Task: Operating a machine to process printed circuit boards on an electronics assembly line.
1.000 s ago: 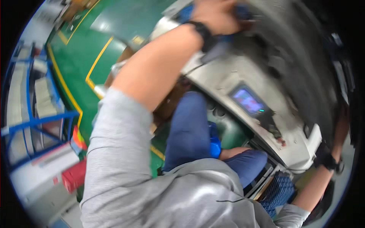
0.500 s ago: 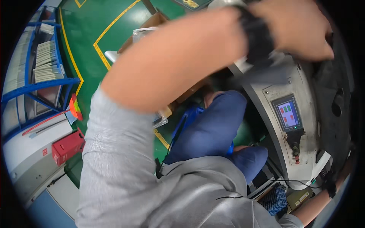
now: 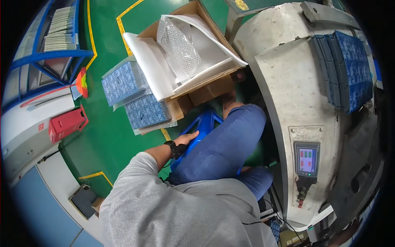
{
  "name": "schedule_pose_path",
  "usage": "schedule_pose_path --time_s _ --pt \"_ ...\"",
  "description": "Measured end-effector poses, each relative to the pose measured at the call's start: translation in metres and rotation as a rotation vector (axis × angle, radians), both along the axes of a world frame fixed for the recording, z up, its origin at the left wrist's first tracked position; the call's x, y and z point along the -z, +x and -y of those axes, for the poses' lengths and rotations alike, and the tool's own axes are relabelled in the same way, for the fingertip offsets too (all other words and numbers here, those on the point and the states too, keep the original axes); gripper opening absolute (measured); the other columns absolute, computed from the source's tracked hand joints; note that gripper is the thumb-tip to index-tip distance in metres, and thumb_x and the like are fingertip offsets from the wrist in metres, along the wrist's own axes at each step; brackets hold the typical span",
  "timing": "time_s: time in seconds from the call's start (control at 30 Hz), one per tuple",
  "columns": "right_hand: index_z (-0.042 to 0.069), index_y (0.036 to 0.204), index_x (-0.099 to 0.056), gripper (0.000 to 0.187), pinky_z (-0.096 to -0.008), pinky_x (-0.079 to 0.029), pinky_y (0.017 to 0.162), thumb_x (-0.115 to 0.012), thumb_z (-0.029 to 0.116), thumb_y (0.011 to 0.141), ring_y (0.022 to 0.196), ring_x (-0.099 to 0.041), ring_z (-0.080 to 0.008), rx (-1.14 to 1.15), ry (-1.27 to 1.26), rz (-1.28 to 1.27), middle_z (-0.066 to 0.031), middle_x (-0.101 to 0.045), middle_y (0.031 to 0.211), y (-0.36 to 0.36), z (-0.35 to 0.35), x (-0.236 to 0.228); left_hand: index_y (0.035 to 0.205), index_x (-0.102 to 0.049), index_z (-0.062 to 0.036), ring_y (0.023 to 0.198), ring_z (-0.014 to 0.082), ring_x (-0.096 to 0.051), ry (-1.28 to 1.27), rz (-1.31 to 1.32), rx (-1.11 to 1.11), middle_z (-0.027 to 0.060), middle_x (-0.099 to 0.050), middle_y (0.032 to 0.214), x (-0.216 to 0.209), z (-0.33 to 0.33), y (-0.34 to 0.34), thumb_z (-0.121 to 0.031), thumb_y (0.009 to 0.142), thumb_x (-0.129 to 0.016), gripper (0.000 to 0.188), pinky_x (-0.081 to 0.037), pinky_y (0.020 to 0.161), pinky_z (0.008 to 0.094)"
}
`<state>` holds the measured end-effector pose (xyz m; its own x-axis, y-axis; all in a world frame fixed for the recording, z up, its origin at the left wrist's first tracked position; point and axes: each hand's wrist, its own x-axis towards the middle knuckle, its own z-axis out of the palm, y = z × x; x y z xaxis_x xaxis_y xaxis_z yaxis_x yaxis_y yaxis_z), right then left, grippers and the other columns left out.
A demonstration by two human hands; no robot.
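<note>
My left hand (image 3: 186, 139), a black watch on its wrist, grips the edge of a blue plastic stool (image 3: 200, 131) beside my left thigh. Its thumb lies along the blue plastic; the other fingers are mostly hidden. My right hand is out of view. Beyond my knees stands an open cardboard box (image 3: 205, 85) lined with white foam sheet (image 3: 146, 68), with crumpled bubble wrap (image 3: 177, 49) inside. Left of it are two blue-patterned stacks (image 3: 121, 84) partly wrapped in bubble wrap. Further blue-patterned packs (image 3: 349, 70) rest in a row on the pale machine (image 3: 284, 78) at right.
A lit touch panel (image 3: 307, 159) is set in the machine's face, with a red knob (image 3: 300, 203) below it. At left are a blue rack (image 3: 61, 53) of stacked sheets, a red box (image 3: 68, 124) and white cabinets (image 3: 61, 185). Yellow lines cross the green floor.
My left arm has swung from across the machine at upper right down to the stool. The box and blue packs now show fully. My right forearm has left the view.
</note>
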<state>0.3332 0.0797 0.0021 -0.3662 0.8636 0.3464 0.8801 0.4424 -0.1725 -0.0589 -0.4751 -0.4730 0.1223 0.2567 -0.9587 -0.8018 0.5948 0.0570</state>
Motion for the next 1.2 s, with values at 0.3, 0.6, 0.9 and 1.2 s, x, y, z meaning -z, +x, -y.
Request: schedule_pose_path --time_s 0.3,0.6,0.9,1.2 --pt "0.003 0.146 -0.041 0.051 -0.0425 -0.045 0.103 -0.048 0.025 0.1 0.126 -0.049 -0.0319 0.24 -0.01 -0.091 -0.0139 -0.043 0.145 -0.016 0.013 0.001 0.132 -0.058 -0.0046 0.104 0.0258 -0.068 0.038 0.21 -0.56 0.013 -0.068 0.122 0.019 0.03 0.027 -0.054 0.094 -0.06 0.063 -0.051 0.099 0.0412" --pt "0.003 0.132 -0.055 0.037 -0.0416 -0.044 0.106 -0.042 0.016 0.099 0.128 -0.051 -0.0344 0.272 0.413 0.173 -0.0177 -0.05 0.141 0.019 -0.037 0.034 0.096 -0.07 -0.0032 0.074 0.0226 -0.061 0.211 -0.286 1.018 0.0095 -0.068 0.087 0.047 0.061 -0.084 -0.061 0.097 -0.043 0.063 -0.046 0.066 0.0368" --pt "0.004 0.114 -0.066 0.033 -0.0486 -0.049 0.093 -0.046 0.021 0.095 0.105 -0.063 -0.0433 0.315 0.317 -0.153 -0.0253 -0.067 0.109 -0.033 0.006 0.025 0.116 -0.066 0.0001 0.1 0.0263 -0.067 0.597 -1.043 1.186 0.0172 -0.071 0.103 -0.105 -0.029 -0.131 -0.028 0.095 -0.059 0.035 -0.052 0.086 0.0375" --pt "0.004 0.109 -0.067 0.028 -0.0487 -0.046 0.094 -0.051 0.02 0.094 0.099 -0.062 -0.0426 0.287 0.251 -0.142 -0.0231 -0.067 0.106 -0.045 0.018 0.021 0.108 -0.066 -0.0026 0.102 0.0325 -0.061 0.972 -2.191 0.59 0.0162 -0.064 0.106 -0.349 -0.25 -0.127 -0.02 0.085 -0.071 0.029 -0.048 0.091 0.0398"
